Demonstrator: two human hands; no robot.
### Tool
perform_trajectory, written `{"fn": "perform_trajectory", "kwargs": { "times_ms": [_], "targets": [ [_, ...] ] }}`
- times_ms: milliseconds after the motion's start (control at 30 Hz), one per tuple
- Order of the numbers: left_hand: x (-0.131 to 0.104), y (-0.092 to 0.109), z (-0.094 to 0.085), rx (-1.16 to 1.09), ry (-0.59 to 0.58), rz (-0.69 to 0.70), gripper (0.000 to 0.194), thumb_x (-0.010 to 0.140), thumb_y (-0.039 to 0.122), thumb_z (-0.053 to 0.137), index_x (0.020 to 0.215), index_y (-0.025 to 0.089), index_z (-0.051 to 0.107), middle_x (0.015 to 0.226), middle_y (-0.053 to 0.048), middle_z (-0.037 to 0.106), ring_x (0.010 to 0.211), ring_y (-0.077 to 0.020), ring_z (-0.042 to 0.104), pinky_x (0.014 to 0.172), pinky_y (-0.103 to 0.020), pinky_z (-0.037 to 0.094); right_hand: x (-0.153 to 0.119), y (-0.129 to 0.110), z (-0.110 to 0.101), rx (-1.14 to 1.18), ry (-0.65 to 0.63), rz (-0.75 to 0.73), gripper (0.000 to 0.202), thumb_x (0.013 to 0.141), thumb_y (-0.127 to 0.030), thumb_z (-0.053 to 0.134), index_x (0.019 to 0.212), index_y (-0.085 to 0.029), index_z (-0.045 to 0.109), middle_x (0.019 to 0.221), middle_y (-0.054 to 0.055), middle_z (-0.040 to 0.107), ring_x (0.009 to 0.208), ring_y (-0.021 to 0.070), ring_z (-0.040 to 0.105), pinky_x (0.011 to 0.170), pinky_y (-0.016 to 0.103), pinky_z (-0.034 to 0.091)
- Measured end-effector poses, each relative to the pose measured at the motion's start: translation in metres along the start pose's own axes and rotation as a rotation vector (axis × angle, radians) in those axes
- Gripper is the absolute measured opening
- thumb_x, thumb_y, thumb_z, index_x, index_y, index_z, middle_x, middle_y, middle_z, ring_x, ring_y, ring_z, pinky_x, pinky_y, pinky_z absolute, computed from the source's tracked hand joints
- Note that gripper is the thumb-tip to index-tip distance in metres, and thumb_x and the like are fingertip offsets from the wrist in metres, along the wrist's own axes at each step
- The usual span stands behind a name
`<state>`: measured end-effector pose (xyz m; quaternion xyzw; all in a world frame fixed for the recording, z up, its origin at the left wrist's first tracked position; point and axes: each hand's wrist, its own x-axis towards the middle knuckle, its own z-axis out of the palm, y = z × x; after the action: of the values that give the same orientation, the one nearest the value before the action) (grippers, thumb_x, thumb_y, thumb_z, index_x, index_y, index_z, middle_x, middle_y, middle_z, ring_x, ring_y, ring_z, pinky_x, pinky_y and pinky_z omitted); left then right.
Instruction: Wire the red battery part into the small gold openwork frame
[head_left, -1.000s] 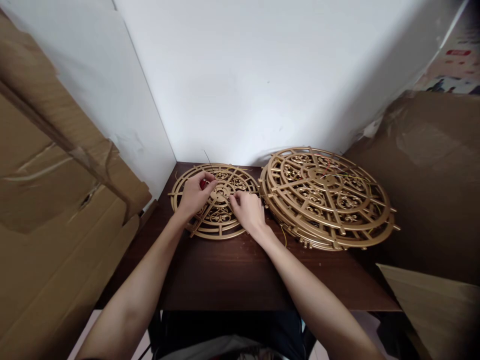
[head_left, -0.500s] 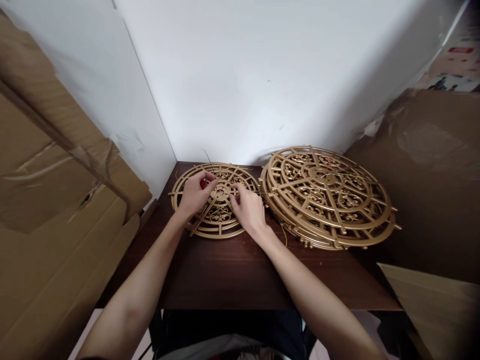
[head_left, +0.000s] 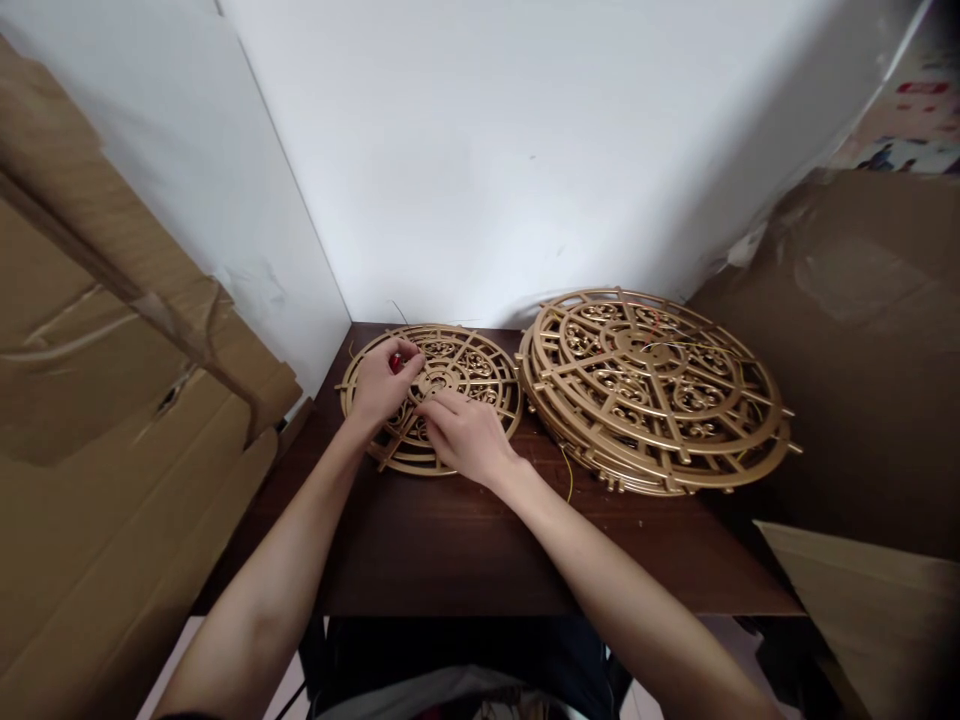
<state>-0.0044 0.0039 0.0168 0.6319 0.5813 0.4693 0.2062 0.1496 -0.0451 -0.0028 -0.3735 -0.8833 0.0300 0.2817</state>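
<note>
A round gold openwork frame (head_left: 442, 467) lies flat on the dark brown table (head_left: 450, 560). Over its upper left part, my left hand (head_left: 384, 382) is closed around a small red object (head_left: 395, 363), and a thin dark wire (head_left: 400, 313) sticks up behind the fingers. My right hand (head_left: 465, 435) is over the frame's lower middle, thumb and fingertips pinched together just right of my left hand. Whatever those fingertips hold is too small to make out. Both hands are close to the frame's central ring (head_left: 439, 383).
To the right is a stack of larger-looking gold round frames (head_left: 660, 380), with thin yellow and red wires on top. A yellow wire (head_left: 570, 475) hangs at its left edge. Cardboard (head_left: 112, 400) stands at left and more cardboard (head_left: 862, 350) at right; a white wall (head_left: 487, 160) is behind.
My right hand has moved left and slightly down across the frame, and its fingers have come together. My left hand has shifted slightly left.
</note>
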Motion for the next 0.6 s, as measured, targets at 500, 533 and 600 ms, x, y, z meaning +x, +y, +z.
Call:
{"fn": "perform_trajectory", "kwargs": {
  "times_ms": [500, 533, 600],
  "targets": [
    [0.001, -0.002, 0.0, 0.014, 0.038, -0.022, 0.017, 0.075, 0.032, 0.062, 0.073, 0.016, 0.064, 0.063, 0.001, 0.055, 0.055, -0.0108, 0.04, 0.052, -0.024, 0.032, 0.002, 0.021, 0.008, 0.151, 0.034, 0.206, 0.054, 0.084, -0.002, 0.037, 0.136, -0.012, 0.048, 0.137, 0.01, 0.056, 0.129, 0.0198, 0.045, 0.109, 0.037, 0.031],
    [0.001, -0.001, 0.0, 0.015, 0.034, -0.021, 0.017, 0.075, 0.032, 0.061, 0.073, 0.015, 0.065, 0.062, 0.002, 0.055, 0.054, -0.0106, 0.039, 0.052, -0.024, 0.031, 0.002, 0.022, 0.008, 0.145, 0.04, 0.234, 0.054, 0.084, -0.002, 0.037, 0.135, -0.011, 0.048, 0.137, 0.01, 0.056, 0.129, 0.0199, 0.045, 0.11, 0.038, 0.031],
    [-0.001, 0.002, 0.0, 0.01, 0.024, -0.016, 0.019, 0.077, 0.033, 0.06, 0.072, 0.015, 0.065, 0.059, 0.002, 0.053, 0.053, -0.0103, 0.038, 0.051, -0.024, 0.031, 0.003, 0.025, 0.006, 0.127, 0.059, 0.312, 0.05, 0.086, -0.004, 0.037, 0.133, -0.012, 0.05, 0.134, 0.011, 0.058, 0.127, 0.0207, 0.048, 0.109, 0.039, 0.033]
  ]
}}
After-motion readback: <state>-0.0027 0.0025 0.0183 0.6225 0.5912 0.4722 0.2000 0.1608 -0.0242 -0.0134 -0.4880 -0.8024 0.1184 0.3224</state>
